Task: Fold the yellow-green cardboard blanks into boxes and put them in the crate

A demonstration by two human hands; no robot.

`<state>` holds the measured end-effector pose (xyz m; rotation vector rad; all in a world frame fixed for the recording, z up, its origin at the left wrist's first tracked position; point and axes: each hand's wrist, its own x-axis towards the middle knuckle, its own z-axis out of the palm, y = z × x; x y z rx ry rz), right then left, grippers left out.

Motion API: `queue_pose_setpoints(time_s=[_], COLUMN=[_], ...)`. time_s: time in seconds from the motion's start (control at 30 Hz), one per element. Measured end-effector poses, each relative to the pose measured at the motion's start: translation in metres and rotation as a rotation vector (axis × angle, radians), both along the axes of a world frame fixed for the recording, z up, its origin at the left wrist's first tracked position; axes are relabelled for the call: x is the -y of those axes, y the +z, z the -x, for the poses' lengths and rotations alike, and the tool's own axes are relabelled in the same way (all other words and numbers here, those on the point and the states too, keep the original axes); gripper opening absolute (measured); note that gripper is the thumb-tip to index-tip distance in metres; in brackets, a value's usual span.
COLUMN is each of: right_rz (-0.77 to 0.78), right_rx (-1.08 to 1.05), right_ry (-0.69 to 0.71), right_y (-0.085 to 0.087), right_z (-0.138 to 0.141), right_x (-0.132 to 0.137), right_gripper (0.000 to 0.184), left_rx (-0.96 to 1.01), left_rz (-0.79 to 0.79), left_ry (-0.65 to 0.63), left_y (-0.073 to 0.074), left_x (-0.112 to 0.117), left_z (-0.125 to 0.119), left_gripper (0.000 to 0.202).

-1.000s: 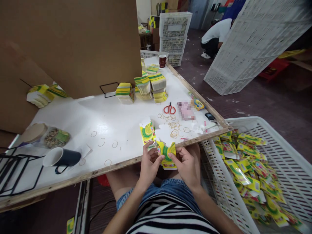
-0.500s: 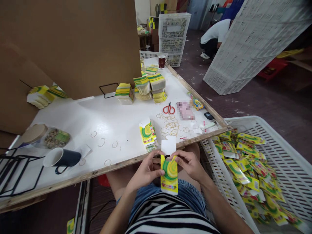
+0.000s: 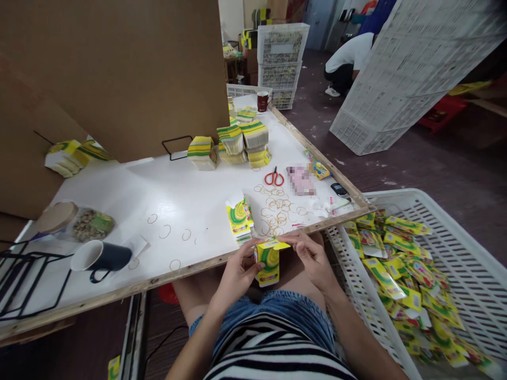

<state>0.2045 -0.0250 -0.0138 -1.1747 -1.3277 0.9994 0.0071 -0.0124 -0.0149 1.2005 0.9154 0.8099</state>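
Observation:
I hold a small yellow and green carton (image 3: 268,261) over my lap, just below the table's front edge. My left hand (image 3: 236,272) grips its left side with fingers curled round it. My right hand (image 3: 312,254) pinches the folded top flap with thumb and fingertips. The carton stands upright as an opened-out box. A short stack of flat yellow and green cartons (image 3: 240,217) lies on the white table (image 3: 158,195) just beyond my hands. Loose rubber bands (image 3: 279,208) are scattered beside that stack.
Red scissors (image 3: 274,178), banded carton bundles (image 3: 241,140), a dark mug on its side (image 3: 99,257) and a snack bag (image 3: 85,224) lie on the table. A white crate (image 3: 467,248) at my right holds several yellow packets. Cardboard sheets stand behind. A person crouches far back (image 3: 348,58).
The flat carton that hung open with its white flap up is now squared into a box, and its top flap is folded down under my right fingers.

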Motion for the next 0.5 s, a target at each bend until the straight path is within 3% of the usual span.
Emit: queue_pose_setpoints(time_s=[0.1, 0.2, 0.33, 0.5], right_rz=[0.167, 0.26, 0.222, 0.15], right_rx=[-0.071, -0.082, 0.123, 0.271], right_ry=[0.118, 0.182, 0.07, 0.005], right_y=[0.005, 0.006, 0.006, 0.007], right_z=[-0.001, 0.006, 0.014, 0.019], right_x=[0.0, -0.001, -0.003, -0.003], right_gripper=[0.035, 0.041, 0.037, 0.037], left_rx=[-0.12, -0.114, 0.039, 0.155], left_rz=[-0.108, -0.109, -0.009, 0.065], left_ry=[0.043, 0.033, -0.057, -0.027], left_y=[-0.002, -0.003, 0.001, 0.008], left_x=[0.001, 0.002, 0.003, 0.001], left_z=[-0.001, -0.002, -0.002, -0.003], left_gripper=[0.043, 0.046, 0.053, 0.053])
